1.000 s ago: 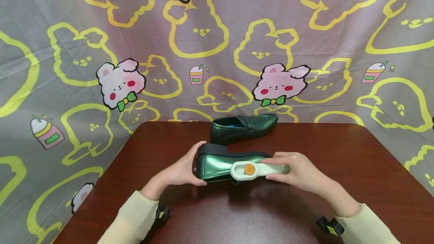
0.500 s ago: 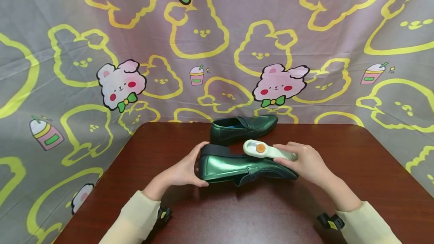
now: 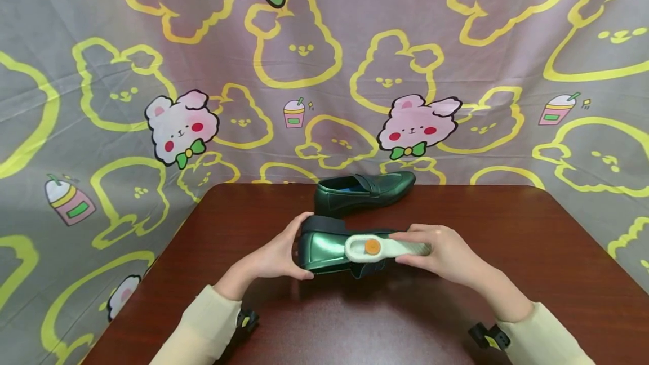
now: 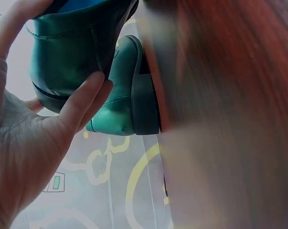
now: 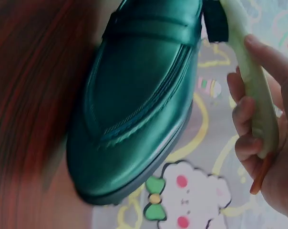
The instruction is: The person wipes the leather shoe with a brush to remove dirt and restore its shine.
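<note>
Left fingers [image 4: 84, 98] round crosswise shoe [image 3: 323, 246], toe [image 5: 110, 176] rightward.

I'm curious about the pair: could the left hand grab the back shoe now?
Probably not without letting go: the left hand holds the front shoe by its heel, though nothing else seems to block the back shoe.

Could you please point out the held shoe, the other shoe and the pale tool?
Held shoe [image 5: 137, 93], right wrist view: its upper.
Other shoe [image 3: 361, 199], head view: its side.
Pale tool [image 3: 392, 248], head view: its handle.
</note>
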Tool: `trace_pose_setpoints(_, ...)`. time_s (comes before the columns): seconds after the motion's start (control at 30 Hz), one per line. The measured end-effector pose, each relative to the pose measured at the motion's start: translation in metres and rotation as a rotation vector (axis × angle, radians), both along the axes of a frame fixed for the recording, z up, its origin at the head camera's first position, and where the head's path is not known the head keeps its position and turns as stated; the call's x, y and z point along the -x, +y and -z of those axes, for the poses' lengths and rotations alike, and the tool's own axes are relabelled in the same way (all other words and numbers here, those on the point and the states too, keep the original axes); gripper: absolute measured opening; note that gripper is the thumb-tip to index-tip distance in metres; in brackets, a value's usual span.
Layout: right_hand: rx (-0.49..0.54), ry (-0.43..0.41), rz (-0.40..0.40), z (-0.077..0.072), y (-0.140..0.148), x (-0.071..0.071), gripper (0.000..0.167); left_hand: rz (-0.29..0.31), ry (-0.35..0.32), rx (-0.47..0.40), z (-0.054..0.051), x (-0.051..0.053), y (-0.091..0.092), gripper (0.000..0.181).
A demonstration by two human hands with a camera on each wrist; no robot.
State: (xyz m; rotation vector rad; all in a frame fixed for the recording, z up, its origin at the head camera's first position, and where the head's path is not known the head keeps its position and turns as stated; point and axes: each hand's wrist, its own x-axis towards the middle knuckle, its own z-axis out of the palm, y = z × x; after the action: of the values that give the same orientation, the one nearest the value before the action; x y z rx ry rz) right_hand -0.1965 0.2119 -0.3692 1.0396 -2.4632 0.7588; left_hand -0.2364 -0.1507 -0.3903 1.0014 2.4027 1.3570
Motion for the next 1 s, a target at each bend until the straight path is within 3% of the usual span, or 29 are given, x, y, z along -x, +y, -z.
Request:
trace_pose_setpoints(0.17, 0.015, 0.036, 0.195, 0.003, 0.01, 0.009, 0.041, 0.012, 0.027, 0.007, -0.017, -0.012, 0.003, 0.111)
trace_pose_setpoints(0.27, 0.028, 0.049, 0.237, 0.004, 0.014, 0.011, 0.041, 0.011, 0.039, 0.017, -0.014, -0.009, 0.002, 0.112)
trace_pose_setpoints(0.37, 0.056, 0.027, 0.187, 0.003, 0.013, 0.007, 0.041, 0.001, 0.035, 0.02, -0.004, -0.001, 0.0, 0.115)
trace_pose_setpoints(0.47, 0.067, -0.015, 0.074, 0.0, 0.008, 0.002, 0.041, -0.003, 0.034, 0.017, 0.007, 0.008, -0.003, 0.118)
trace_pose_setpoints(0.6, 0.014, -0.041, -0.063, -0.002, -0.001, -0.003, 0.039, 0.001, 0.045, 0.008, 0.006, 0.008, -0.003, 0.117)
trace_pose_setpoints(0.7, -0.012, -0.055, -0.078, -0.002, -0.005, -0.002, 0.038, -0.003, 0.058, 0.02, 0.006, 0.008, -0.002, 0.117)
trace_pose_setpoints(1.0, 0.024, -0.036, 0.18, 0.002, 0.003, 0.013, 0.041, -0.013, 0.046, 0.035, 0.007, 0.007, -0.001, 0.117)
